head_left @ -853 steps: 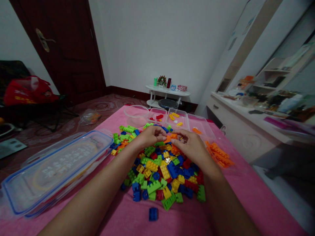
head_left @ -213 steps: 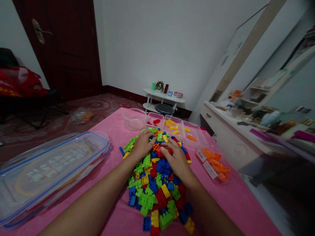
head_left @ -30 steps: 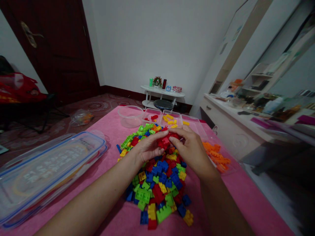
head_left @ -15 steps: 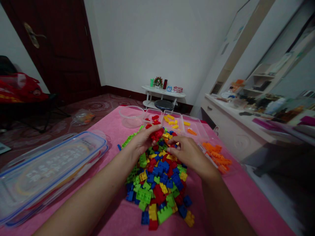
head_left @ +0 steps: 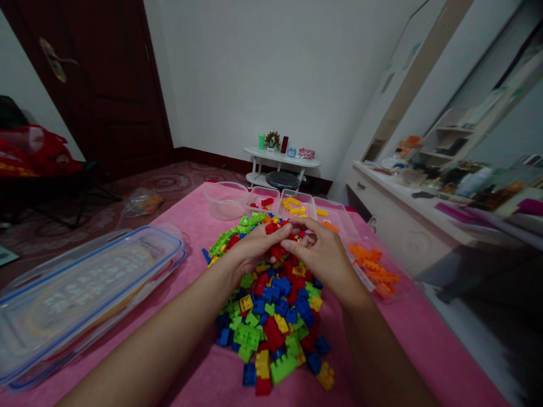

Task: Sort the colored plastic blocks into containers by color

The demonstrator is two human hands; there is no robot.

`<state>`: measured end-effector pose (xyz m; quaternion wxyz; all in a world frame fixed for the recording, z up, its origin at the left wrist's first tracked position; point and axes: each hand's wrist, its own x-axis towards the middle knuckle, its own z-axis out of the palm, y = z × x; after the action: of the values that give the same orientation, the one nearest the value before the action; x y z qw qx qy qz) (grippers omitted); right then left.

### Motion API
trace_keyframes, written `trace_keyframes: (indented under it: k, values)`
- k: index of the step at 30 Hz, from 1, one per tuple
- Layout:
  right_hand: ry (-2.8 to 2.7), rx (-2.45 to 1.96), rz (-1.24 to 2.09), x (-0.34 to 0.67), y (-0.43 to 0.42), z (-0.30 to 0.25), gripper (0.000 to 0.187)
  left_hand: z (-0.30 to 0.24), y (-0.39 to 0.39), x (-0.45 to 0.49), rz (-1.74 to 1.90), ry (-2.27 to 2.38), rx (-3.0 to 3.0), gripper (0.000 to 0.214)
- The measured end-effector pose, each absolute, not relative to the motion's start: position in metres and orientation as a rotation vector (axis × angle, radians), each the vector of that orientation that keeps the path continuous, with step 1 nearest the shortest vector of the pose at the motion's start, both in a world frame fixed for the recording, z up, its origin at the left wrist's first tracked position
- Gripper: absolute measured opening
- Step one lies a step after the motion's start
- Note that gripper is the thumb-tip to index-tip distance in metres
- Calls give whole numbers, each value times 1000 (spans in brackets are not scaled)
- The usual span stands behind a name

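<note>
Above the middle of a heap of mixed toy building bricks (head_left: 271,305) my two hands are close together. My left hand (head_left: 250,249) is closed around several red building bricks (head_left: 278,249), with the thumb across the top. My right hand (head_left: 324,254) meets it from the right, its fingers curled and the thumb near the left thumb. Whatever the right fingertips pinch is too small and covered to make out. Green, blue, yellow and red bricks lie under and in front of both hands.
Behind the heap stand a round clear tub (head_left: 227,208), a box with red bricks (head_left: 263,195) and one with yellow bricks (head_left: 298,198). Orange bricks (head_left: 375,271) fill a container at right. Stacked clear lids (head_left: 97,282) lie on the pink cloth (head_left: 186,212) at left.
My left hand has drawn back toward me and lowered from the far end of the heap with its red bricks. My right hand has moved left, so the two now nearly touch.
</note>
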<state>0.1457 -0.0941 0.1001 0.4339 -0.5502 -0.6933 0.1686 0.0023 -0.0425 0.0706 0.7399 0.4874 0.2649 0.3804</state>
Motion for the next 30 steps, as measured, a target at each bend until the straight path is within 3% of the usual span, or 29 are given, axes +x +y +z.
trace_keyframes:
  k: [9,16,22,30]
  values:
    - [-1599,-1321,624,146,-97,108,31,69,-42,3,817,510,1048,35]
    - [-1518,-1275,507,152,-88,98,45,70,-38,6,918,615,835,24]
    - [-1365,-1229,430,160,-85,99,41,82,-2,3,977,586,452,17]
    - [-1344,-1218,432,162,-87,102,35,105,102,-26,1522,977,559,25]
